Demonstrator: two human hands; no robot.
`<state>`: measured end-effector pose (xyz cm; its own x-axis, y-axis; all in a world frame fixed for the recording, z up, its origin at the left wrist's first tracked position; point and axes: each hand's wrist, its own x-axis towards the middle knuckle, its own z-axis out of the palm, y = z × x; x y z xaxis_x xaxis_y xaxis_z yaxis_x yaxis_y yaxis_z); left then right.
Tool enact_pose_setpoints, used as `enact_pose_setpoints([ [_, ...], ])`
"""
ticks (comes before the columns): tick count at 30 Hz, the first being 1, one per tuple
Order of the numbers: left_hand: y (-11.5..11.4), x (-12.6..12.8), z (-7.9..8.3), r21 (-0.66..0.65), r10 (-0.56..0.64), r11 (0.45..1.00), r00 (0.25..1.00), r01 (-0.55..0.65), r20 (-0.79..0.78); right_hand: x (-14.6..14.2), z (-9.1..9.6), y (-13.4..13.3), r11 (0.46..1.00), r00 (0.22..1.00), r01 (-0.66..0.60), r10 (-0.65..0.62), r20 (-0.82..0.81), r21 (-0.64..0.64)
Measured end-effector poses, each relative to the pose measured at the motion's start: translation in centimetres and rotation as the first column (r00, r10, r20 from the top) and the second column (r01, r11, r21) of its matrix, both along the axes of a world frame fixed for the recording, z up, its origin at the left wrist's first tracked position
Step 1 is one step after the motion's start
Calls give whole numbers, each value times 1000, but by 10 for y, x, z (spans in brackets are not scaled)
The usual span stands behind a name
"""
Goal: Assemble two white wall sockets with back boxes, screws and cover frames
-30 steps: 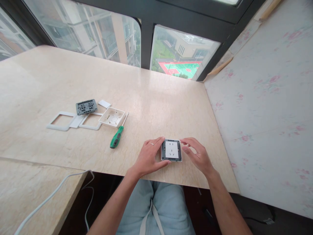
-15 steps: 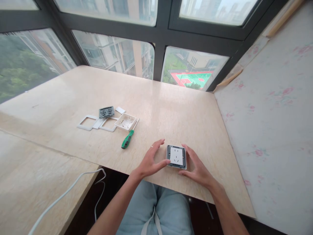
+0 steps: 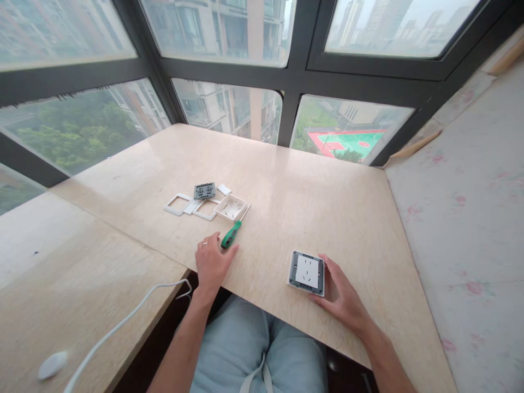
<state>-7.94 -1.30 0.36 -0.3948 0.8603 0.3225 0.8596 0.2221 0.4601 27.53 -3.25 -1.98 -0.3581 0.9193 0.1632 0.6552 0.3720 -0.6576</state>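
Observation:
My left hand [image 3: 213, 261] is at the green-handled screwdriver [image 3: 231, 235], thumb and fingers spread on either side of the handle's end. Its grip is not closed round the handle. The screwdriver's shaft points away, against the white mounting box [image 3: 230, 208]. My right hand [image 3: 343, 290] holds a wall socket [image 3: 307, 272] by its right side, fingers at the far corner and thumb at the near edge. The socket has a white face with slots, a grey surround and a white box beneath.
Left of the mounting box lie two white frames [image 3: 177, 212], a grey socket module [image 3: 204, 190] showing its back, and small white plates [image 3: 224, 189]. A white cable [image 3: 135, 311] crosses the lower left ledge near a white disc [image 3: 52, 364]. Flowered wall [image 3: 462, 245] bounds the right.
My left hand has left the socket's side and moved left to the screwdriver's handle. My right hand stays at the socket. The view has shifted, so everything sits farther right and lower.

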Motion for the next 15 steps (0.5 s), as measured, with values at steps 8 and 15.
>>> enact_pose_setpoints([
  [8,-2,2,6,79,10,996,943,-39,334,0,-2,1,1000,1000,2,-2,3,20],
  [15,-17,7,33,319,-91,935,765,-154,637,-1,0,2,1000,1000,-1,1,-4,29],
])
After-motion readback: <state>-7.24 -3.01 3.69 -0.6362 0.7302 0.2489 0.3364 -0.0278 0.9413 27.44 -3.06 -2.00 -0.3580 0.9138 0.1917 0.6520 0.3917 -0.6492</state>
